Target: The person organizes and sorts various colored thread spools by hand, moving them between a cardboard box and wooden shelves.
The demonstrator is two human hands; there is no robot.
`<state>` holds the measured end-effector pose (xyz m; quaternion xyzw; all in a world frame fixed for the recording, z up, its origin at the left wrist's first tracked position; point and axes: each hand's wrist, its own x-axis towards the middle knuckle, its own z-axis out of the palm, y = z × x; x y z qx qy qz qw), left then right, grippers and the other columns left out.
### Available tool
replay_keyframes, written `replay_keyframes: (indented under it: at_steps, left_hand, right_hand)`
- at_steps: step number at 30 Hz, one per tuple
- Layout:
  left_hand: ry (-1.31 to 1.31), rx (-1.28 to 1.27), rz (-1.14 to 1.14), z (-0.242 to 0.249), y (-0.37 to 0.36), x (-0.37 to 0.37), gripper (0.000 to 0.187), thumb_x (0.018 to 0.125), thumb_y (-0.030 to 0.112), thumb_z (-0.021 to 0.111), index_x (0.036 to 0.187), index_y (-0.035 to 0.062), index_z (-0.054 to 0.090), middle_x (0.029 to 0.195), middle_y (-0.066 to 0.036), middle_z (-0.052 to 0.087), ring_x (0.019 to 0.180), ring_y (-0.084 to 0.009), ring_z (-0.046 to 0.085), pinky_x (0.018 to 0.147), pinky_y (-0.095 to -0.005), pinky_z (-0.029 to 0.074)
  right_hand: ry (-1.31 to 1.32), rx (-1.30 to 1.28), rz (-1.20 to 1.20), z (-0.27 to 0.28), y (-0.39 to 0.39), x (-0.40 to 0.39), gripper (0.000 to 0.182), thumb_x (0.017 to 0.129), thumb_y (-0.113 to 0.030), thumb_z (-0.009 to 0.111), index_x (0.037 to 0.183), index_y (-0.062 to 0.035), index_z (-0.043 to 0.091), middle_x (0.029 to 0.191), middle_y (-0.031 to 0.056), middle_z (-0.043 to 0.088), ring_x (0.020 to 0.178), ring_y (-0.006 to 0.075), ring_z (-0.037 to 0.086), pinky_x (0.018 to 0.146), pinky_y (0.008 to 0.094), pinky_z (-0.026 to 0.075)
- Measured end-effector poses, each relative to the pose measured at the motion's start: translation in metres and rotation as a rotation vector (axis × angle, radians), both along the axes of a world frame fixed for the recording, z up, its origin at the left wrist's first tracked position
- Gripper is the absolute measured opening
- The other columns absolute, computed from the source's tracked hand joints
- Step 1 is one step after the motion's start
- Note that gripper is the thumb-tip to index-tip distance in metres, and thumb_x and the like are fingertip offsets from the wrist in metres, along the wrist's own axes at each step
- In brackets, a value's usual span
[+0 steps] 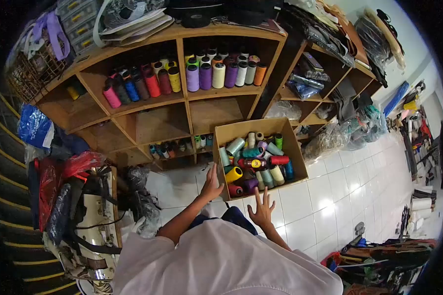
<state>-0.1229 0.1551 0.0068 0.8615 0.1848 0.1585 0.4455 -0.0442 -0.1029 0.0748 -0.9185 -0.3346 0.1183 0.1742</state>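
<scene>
An open cardboard box [252,128] full of thread spools stands on the floor in front of me. My left hand [212,184] is at its near left corner, fingers stretched out and holding nothing. Close by the near edge, my right hand [262,210] has its fingers spread, also with nothing in it. Inside the box the spools lie jumbled: a yellow spool [234,174] near the left side, a red spool [279,160] towards the right, a cream spool [277,175] and several others in green, purple and blue.
Behind the box is a wooden shelf [184,115] with upright spools in its upper compartments, including a lilac spool [193,78]. A sewing machine [91,236] stands at left beside plastic bags. White floor tiles [325,196] extend right, towards bagged material [325,140].
</scene>
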Motion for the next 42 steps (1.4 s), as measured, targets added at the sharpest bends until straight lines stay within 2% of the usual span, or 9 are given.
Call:
replay_keyframes:
  at_steps: [3, 7, 8, 11, 17, 24, 32, 36, 42]
  left_hand:
    - [0.038, 0.140, 0.032, 0.038, -0.015, 0.009, 0.099, 0.080, 0.012, 0.068, 0.153, 0.0126, 0.001, 0.152, -0.031, 0.009, 0.119, -0.0535, 0.046, 0.097, -0.0489, 0.045]
    - [0.208, 0.393, -0.214, 0.046, -0.025, 0.000, 0.068, 0.086, 0.023, 0.063, 0.146, 0.0170, 0.034, 0.155, -0.028, 0.005, 0.110, -0.0482, 0.055, 0.089, -0.0468, 0.050]
    - [0.406, 0.176, -0.296, 0.045, -0.023, -0.001, 0.049, 0.088, 0.027, 0.061, 0.134, 0.0164, 0.052, 0.156, -0.025, 0.001, 0.104, -0.0436, 0.060, 0.086, -0.0472, 0.051]
    - [0.273, 0.234, -0.247, 0.042, -0.025, -0.001, 0.044, 0.087, 0.028, 0.062, 0.129, 0.0148, 0.057, 0.157, -0.023, -0.001, 0.097, -0.0408, 0.064, 0.084, -0.0474, 0.052]
    - [0.366, 0.367, -0.170, 0.068, -0.045, 0.003, 0.069, 0.086, 0.025, 0.063, 0.148, 0.0211, 0.033, 0.159, -0.015, 0.002, 0.125, -0.0468, 0.041, 0.092, -0.0572, 0.044]
    - [0.646, 0.463, -0.251, 0.068, -0.088, -0.013, 0.069, 0.092, 0.039, 0.054, 0.152, 0.0287, 0.022, 0.160, -0.014, 0.002, 0.142, -0.0472, 0.014, 0.099, -0.0766, 0.015]
    - [0.227, 0.554, 0.107, 0.069, -0.112, -0.016, 0.066, 0.091, 0.037, 0.054, 0.150, 0.0217, 0.030, 0.159, -0.013, 0.011, 0.142, -0.0471, 0.010, 0.101, -0.0737, 0.015]
    - [0.635, 0.529, -0.054, 0.049, -0.119, -0.027, 0.061, 0.093, 0.040, 0.050, 0.148, 0.0203, 0.035, 0.161, -0.005, 0.008, 0.142, -0.0485, 0.010, 0.101, -0.0759, 0.013]
    - [0.622, 0.511, -0.043, 0.045, -0.120, -0.026, 0.059, 0.094, 0.043, 0.047, 0.147, 0.0211, 0.036, 0.161, -0.004, 0.005, 0.141, -0.0503, 0.011, 0.100, -0.0753, 0.015]
  right_hand:
    - [-0.128, -0.142, -0.073, -0.005, -0.004, 0.001, 0.081, 0.083, -0.036, 0.060, 0.152, -0.0331, 0.018, 0.158, 0.0221, 0.005, 0.138, 0.0567, 0.012, 0.102, 0.0749, 0.013]
    - [-0.182, -0.110, -0.050, -0.001, -0.008, 0.015, 0.075, 0.084, -0.035, 0.059, 0.151, -0.0339, 0.025, 0.158, 0.0227, 0.006, 0.140, 0.0551, 0.003, 0.101, 0.0756, 0.010]
    - [-0.189, -0.063, -0.053, 0.002, -0.009, 0.021, 0.075, 0.084, -0.034, 0.059, 0.151, -0.0335, 0.025, 0.158, 0.0228, 0.005, 0.141, 0.0540, 0.004, 0.102, 0.0751, 0.010]
    - [-0.189, 0.035, -0.089, 0.010, -0.015, 0.038, 0.077, 0.083, -0.031, 0.059, 0.152, -0.0259, 0.024, 0.157, 0.0232, 0.007, 0.142, 0.0489, 0.010, 0.103, 0.0721, 0.012]
    - [-0.235, -0.076, -0.037, 0.002, -0.046, 0.056, 0.058, 0.083, -0.029, 0.060, 0.140, -0.0297, 0.047, 0.157, 0.0249, 0.003, 0.139, 0.0570, 0.002, 0.103, 0.0737, 0.009]
    - [-0.187, 0.125, -0.058, -0.006, -0.065, 0.078, 0.075, 0.083, -0.029, 0.061, 0.149, -0.0353, 0.028, 0.157, 0.0240, 0.004, 0.140, 0.0547, 0.007, 0.104, 0.0715, 0.011]
    - [-0.238, -0.021, 0.061, -0.026, -0.083, 0.093, 0.078, 0.082, -0.030, 0.062, 0.149, -0.0402, 0.025, 0.158, 0.0222, 0.004, 0.140, 0.0558, 0.004, 0.104, 0.0730, 0.007]
    - [-0.210, 0.071, 0.062, -0.010, -0.083, 0.101, 0.074, 0.083, -0.027, 0.060, 0.150, -0.0322, 0.028, 0.157, 0.0245, 0.007, 0.140, 0.0537, 0.009, 0.105, 0.0695, 0.011]
    - [-0.199, 0.161, -0.016, -0.012, -0.094, 0.107, 0.070, 0.087, -0.030, 0.057, 0.150, -0.0231, 0.028, 0.157, 0.0249, 0.006, 0.142, 0.0502, 0.009, 0.105, 0.0676, 0.012]
